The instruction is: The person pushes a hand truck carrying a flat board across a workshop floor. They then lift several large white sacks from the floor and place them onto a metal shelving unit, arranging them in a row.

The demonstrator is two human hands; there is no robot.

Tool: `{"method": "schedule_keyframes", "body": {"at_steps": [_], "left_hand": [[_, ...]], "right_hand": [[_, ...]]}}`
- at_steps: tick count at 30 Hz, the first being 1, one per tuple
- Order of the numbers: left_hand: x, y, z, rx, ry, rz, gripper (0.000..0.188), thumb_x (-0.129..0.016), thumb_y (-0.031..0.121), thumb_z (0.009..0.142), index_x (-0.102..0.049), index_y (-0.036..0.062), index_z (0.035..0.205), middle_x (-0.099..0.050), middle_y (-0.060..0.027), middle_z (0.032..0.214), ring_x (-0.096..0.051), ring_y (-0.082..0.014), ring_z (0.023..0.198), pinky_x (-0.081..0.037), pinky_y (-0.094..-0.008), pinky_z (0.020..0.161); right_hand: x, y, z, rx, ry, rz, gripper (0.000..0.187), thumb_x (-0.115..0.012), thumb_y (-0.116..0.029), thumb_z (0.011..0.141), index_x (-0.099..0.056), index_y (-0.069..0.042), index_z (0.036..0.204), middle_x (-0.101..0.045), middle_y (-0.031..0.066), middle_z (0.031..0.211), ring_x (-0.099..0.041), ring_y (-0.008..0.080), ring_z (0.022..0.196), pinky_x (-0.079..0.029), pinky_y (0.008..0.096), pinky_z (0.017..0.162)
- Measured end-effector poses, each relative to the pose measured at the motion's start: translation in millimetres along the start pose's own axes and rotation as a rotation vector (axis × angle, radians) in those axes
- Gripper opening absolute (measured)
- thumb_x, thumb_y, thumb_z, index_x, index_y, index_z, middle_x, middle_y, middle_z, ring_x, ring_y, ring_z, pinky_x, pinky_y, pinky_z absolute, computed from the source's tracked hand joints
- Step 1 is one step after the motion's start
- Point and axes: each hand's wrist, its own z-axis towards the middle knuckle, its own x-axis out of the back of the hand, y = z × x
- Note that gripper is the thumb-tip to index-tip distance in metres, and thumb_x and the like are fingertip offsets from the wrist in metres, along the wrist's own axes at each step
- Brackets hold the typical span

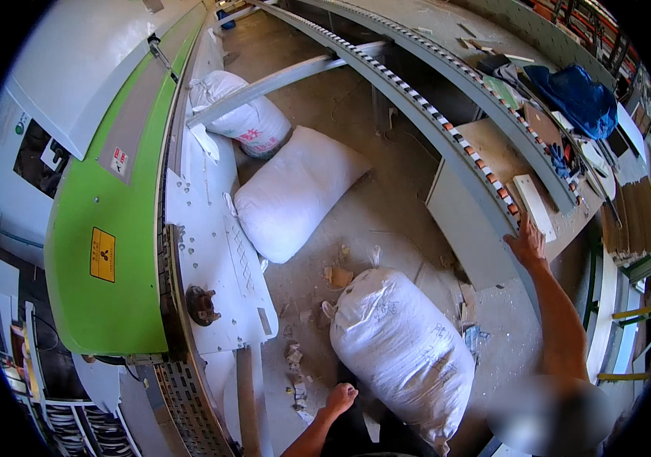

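Observation:
At the lower middle, my left hand [341,397] is curled closed, with nothing visible in it. It is beside a stuffed white woven sack [405,343] on the floor, apart from it as far as I can tell. My right arm stretches out to the right. My right hand [527,245], its fingers apart, is at the near end of a grey roller rail [462,148] and seems to touch it. Right by those fingers, a narrow white board [535,207] lies on a bench top. A blurred patch covers part of the lower right.
A green and white machine [105,266] fills the left side. Beside it lie another plump white sack [299,190] and a printed sack [253,122] under a crossbar [264,87]. Scraps [295,377] litter the floor. Blue plastic sheeting [577,99] and stacked cardboard [634,217] are at right.

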Motion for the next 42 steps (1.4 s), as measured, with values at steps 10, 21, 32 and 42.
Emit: {"method": "schedule_keyframes", "body": {"at_steps": [10,21,32,42], "left_hand": [[-4.3,-7.7,-10.6,0.061,-0.068,0.011,0.024,-0.067,0.027,0.087,-0.068,0.0029,0.088,-0.07,-0.0191,0.087,-0.068,-0.037,0.085,-0.053,-0.046,0.075],[-10.7,-13.8,-3.1,0.035,-0.074,0.02,0.025,-0.066,0.026,0.088,-0.069,0.0022,0.089,-0.07,-0.0195,0.087,-0.067,-0.038,0.086,-0.053,-0.046,0.076],[-6.0,-7.6,14.3,0.058,-0.12,0.031,0.029,-0.071,0.031,0.083,-0.068,0.0023,0.084,-0.069,-0.0189,0.092,-0.067,-0.0361,0.087,-0.052,-0.046,0.074],[162.0,163.2,186.6,-0.46,0.324,0.026,0.054,-0.078,0.032,0.08,-0.06,-0.0031,0.117,-0.029,-0.0339,0.152,-0.035,-0.0461,0.139,-0.032,-0.0457,0.114]], "right_hand": [[1.3,-8.3,-0.4,0.008,-0.008,-0.063,0.066,-0.077,-0.032,0.08,-0.039,-0.008,0.128,-0.061,0.0194,0.124,-0.057,0.0384,0.119,-0.046,0.0519,0.093],[3.4,-11.8,1.1,-0.024,-0.038,-0.073,0.063,-0.076,-0.034,0.081,-0.04,-0.01,0.126,-0.059,0.0154,0.128,-0.056,0.0357,0.121,-0.044,0.0564,0.094],[3.2,-9.3,-1.4,-0.013,0.002,-0.072,0.063,-0.076,-0.031,0.08,-0.042,-0.006,0.126,-0.058,0.0176,0.126,-0.055,0.038,0.12,-0.047,0.0507,0.092],[12.7,-16.5,-7.9,0.001,0.028,-0.017,0.058,-0.078,-0.024,0.076,-0.044,-0.005,0.119,-0.057,0.0187,0.119,-0.055,0.0374,0.118,-0.045,0.0498,0.095]]}}
